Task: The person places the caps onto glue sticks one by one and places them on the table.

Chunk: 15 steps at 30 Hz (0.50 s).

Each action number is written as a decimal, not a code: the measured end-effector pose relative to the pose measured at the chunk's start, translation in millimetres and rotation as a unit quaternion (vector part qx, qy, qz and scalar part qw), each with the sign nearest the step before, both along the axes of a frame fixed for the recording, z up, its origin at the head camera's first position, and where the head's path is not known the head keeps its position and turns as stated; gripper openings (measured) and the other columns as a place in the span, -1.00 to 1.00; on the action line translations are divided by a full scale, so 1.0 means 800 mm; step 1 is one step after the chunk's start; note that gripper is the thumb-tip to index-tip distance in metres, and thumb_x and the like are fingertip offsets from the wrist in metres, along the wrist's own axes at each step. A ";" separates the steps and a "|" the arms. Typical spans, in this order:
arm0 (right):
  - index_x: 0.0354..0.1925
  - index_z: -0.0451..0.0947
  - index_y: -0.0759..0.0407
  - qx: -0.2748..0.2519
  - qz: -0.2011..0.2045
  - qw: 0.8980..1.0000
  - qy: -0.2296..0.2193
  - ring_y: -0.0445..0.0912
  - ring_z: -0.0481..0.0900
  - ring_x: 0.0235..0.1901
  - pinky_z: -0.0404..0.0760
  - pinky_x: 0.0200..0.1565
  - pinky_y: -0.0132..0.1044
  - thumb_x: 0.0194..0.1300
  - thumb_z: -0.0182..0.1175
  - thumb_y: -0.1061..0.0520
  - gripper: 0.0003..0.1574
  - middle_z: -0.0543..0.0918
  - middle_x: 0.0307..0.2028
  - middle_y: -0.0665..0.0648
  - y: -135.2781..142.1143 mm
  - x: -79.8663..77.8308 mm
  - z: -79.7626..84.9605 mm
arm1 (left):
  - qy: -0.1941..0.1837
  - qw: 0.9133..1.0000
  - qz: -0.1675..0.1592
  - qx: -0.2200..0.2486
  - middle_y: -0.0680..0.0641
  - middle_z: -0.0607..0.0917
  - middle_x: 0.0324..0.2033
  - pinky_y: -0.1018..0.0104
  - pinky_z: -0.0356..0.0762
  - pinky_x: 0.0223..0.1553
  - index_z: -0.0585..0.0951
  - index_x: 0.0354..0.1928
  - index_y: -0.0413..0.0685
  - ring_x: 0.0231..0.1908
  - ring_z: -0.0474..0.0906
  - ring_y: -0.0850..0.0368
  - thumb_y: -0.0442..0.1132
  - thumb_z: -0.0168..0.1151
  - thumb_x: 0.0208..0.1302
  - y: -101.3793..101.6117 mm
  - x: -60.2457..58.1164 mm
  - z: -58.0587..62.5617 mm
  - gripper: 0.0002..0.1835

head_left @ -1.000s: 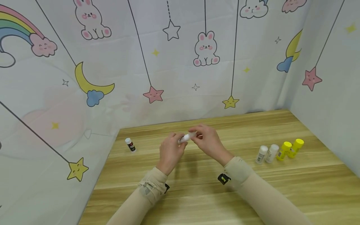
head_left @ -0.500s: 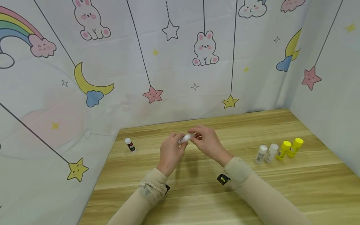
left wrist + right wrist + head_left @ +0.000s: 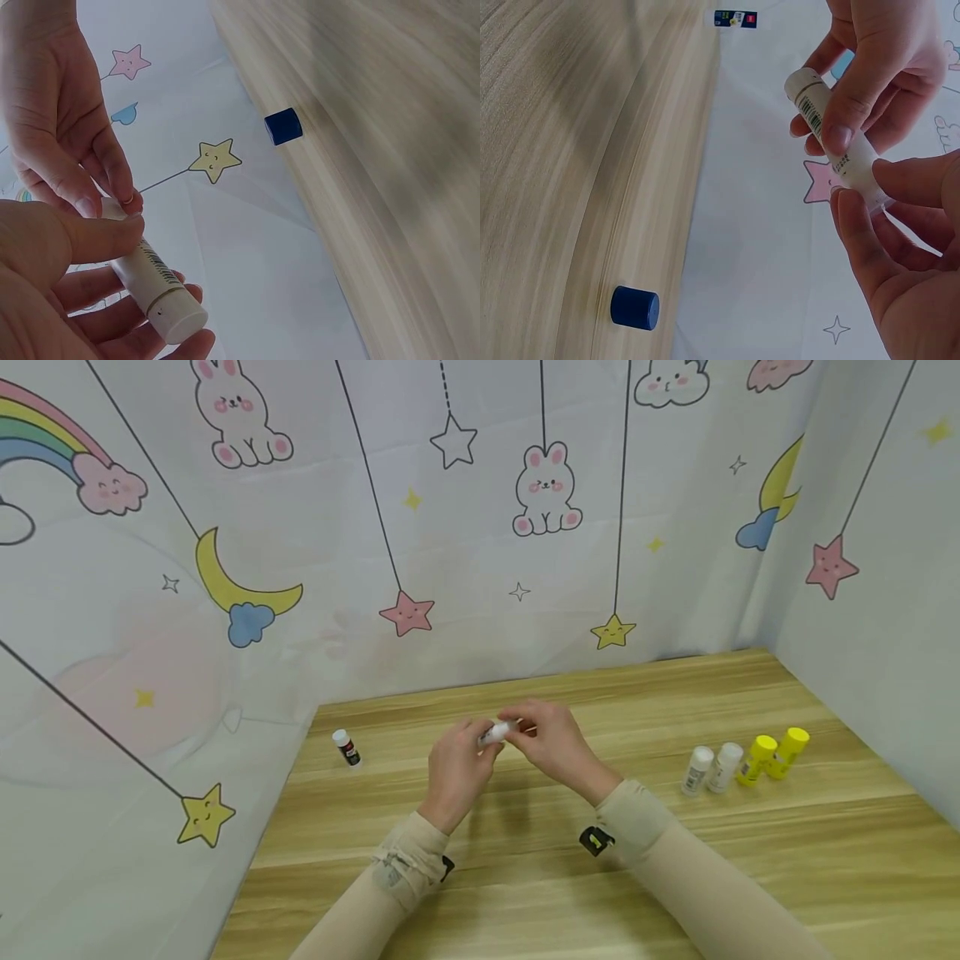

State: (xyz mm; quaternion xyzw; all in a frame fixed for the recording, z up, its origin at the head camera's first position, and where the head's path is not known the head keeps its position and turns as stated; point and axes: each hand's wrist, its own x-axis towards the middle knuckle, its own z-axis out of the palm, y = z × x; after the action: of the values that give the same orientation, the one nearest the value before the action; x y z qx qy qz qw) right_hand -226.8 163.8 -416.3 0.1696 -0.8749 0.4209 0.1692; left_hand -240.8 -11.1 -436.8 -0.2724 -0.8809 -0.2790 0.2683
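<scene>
My left hand [image 3: 459,772] grips a white glue stick [image 3: 150,274], its thumb along the barcoded label and its fingers curled underneath. The tube tilts in the air above the table. My right hand [image 3: 558,743] pinches the other end between thumb and fingertips, which hide most of that end. A blue cap [image 3: 635,307] sits on the table near its far edge in both wrist views; I cannot make it out in the head view. At the left of the table stands a dark-labelled glue stick [image 3: 347,748] with a white top.
At the right of the wooden table [image 3: 525,893], two white glue sticks [image 3: 697,771] and two yellow glue sticks [image 3: 757,762] stand in a row. A printed cloth [image 3: 480,543] hangs behind the table and along its sides.
My right hand has shifted slightly down and toward the left hand, and less of the glue stick's end shows between them. The left hand keeps its grip.
</scene>
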 end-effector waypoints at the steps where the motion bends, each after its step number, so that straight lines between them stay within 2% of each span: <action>1: 0.02 0.72 0.18 0.001 0.001 1.000 -0.001 -0.14 0.70 -0.22 0.68 -0.21 -0.34 0.29 0.38 0.26 -0.69 0.71 -0.10 0.05 0.000 0.000 0.000 | 0.001 1.000 0.000 0.000 -0.03 0.74 -0.32 0.13 0.61 -0.40 0.75 -0.17 -0.04 -0.38 0.66 0.07 -0.25 0.54 0.14 0.000 0.000 0.000 -0.79; 6: 0.01 0.73 0.14 0.007 0.003 1.000 -0.007 -0.17 0.69 -0.24 0.68 -0.22 -0.34 0.30 0.38 0.26 -0.71 0.72 -0.11 0.03 0.001 0.001 0.002 | 0.005 1.000 -0.004 -0.003 -0.02 0.78 -0.31 0.11 0.63 -0.39 0.76 -0.19 -0.03 -0.36 0.70 0.06 -0.25 0.54 0.13 -0.001 0.002 0.004 -0.80; 12: 0.00 0.73 0.13 -0.007 0.009 0.999 -0.037 -0.21 0.66 -0.28 0.67 -0.24 -0.31 0.30 0.38 0.24 -0.71 0.73 -0.17 -0.01 0.003 0.000 0.004 | 0.005 1.000 -0.015 -0.017 0.01 0.74 -0.48 0.26 0.50 -0.58 0.73 -0.32 -0.02 -0.61 0.56 0.17 -0.23 0.54 0.12 -0.001 0.006 0.008 -0.86; 15: 0.01 0.73 0.13 -0.013 0.008 0.998 -0.057 -0.21 0.65 -0.28 0.67 -0.24 -0.30 0.31 0.37 0.23 -0.71 0.73 -0.21 -0.04 0.004 0.000 0.004 | 0.015 0.999 -0.014 -0.031 0.00 0.74 -0.52 0.27 0.50 -0.59 0.72 -0.35 -0.04 -0.65 0.54 0.17 -0.23 0.55 0.12 0.000 0.008 0.008 -0.86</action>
State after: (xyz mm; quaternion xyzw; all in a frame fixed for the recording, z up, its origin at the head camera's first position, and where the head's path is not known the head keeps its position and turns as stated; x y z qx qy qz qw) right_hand -226.9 166.7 -413.2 0.1504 -0.8763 0.4425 0.1174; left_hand -234.3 -10.8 -430.3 -0.2968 -0.8811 -0.2512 0.2692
